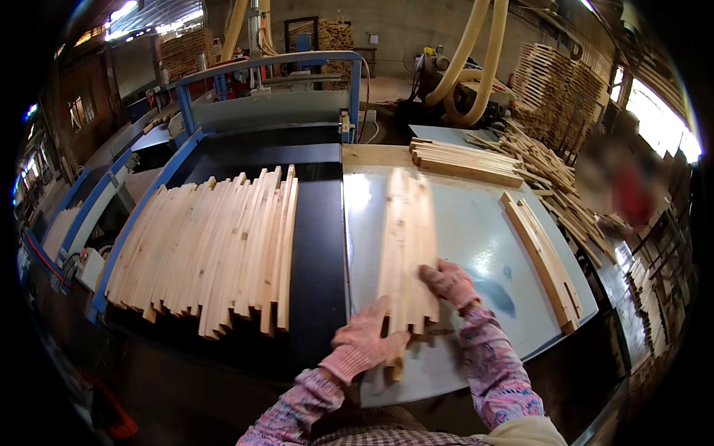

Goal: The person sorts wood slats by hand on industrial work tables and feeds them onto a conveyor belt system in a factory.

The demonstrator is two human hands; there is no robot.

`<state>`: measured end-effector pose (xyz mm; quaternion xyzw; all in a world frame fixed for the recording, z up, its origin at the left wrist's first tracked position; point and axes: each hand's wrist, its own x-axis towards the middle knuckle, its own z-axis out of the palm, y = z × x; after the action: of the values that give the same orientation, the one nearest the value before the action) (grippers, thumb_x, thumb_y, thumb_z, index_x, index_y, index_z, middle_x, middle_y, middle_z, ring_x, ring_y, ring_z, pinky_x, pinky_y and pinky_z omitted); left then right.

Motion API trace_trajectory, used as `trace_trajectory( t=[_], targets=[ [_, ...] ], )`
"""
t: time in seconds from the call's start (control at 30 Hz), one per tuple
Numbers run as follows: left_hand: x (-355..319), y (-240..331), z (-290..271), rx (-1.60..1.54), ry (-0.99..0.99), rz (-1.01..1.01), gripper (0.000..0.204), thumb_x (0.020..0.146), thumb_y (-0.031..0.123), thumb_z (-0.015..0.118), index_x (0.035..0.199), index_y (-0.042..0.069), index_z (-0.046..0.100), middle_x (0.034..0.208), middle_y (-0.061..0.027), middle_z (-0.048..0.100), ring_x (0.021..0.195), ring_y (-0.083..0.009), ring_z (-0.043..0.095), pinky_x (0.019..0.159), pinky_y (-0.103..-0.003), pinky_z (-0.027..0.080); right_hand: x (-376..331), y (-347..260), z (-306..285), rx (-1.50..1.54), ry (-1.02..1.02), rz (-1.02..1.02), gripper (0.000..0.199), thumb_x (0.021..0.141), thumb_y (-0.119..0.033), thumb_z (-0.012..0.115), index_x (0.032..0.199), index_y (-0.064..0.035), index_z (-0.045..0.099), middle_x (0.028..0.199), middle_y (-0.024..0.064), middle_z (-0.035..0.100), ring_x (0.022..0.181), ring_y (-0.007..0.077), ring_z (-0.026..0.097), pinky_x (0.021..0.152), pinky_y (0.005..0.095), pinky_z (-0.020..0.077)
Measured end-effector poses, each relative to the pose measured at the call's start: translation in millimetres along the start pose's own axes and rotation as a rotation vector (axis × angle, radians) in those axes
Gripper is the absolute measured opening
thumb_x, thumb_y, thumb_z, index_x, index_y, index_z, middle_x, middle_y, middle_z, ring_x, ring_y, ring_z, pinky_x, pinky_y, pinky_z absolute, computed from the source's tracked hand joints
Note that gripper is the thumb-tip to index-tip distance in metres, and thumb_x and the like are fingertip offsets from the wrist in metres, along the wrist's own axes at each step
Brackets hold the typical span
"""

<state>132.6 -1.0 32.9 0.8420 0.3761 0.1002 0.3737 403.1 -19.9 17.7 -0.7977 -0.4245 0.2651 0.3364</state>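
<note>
A loose bundle of pale wooden strips (405, 238) lies lengthwise on the smooth grey tabletop in front of me, its near ends uneven. My left hand (364, 338), in a pink glove, rests on the bundle's near left edge, with the thumb reaching across the near end. On the right edge, a little farther up, my gloved right hand (448, 282) has its fingers bent over the strips. The bundle sits between both hands; some fingertips are hidden or slightly blurred. To the left, a wide row of similar strips (212, 253) lies side by side on a black belt.
Another stack of strips (468, 160) lies at the table's far edge, and a few strips (543, 260) along its right side. A blue metal frame (268, 57) spans the belt. Beyond the table are a heap of loose strips (554, 175) and a beige hose (487, 67).
</note>
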Motion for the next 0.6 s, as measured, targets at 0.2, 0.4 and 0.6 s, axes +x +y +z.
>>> trace_trajectory(
  t=[0.2, 0.4, 0.6],
  targets=[
    [-100, -53, -111, 0.147, 0.358, 0.057, 0.083, 0.075, 0.038, 0.083, 0.145, 0.004, 0.052, 0.151, -0.0269, 0.044, 0.138, -0.0397, 0.047, 0.112, -0.04, 0.043, 59, -120, 125, -0.347, -0.203, -0.423, 0.067, 0.095, -0.064, 0.052, 0.12, -0.0049, 0.07, 0.105, 0.0179, 0.073, 0.101, 0.0325, 0.07, 0.09, 0.045, 0.0526],
    [-166, -131, -163, -0.218, 0.321, -0.005, 0.06, 0.095, 0.01, 0.067, 0.15, 0.001, 0.047, 0.148, -0.0184, 0.053, 0.138, -0.03, 0.05, 0.113, -0.038, 0.042, 62, -155, 140, -0.487, -0.234, 0.119, 0.076, 0.098, -0.066, 0.046, 0.135, -0.0012, 0.061, 0.114, 0.014, 0.073, 0.106, 0.0354, 0.07, 0.088, 0.0577, 0.0532],
    [-175, -144, -190, -0.424, 0.504, -0.097, 0.054, 0.098, 0.01, 0.065, 0.149, 0.0, 0.049, 0.142, -0.0115, 0.058, 0.13, -0.0234, 0.055, 0.112, -0.036, 0.042, 32, -146, 147, -0.336, 0.048, -0.06, 0.065, 0.101, -0.052, 0.049, 0.155, -0.0154, 0.041, 0.148, 0.0154, 0.052, 0.128, 0.035, 0.058, 0.105, 0.0455, 0.0488]
  ],
)
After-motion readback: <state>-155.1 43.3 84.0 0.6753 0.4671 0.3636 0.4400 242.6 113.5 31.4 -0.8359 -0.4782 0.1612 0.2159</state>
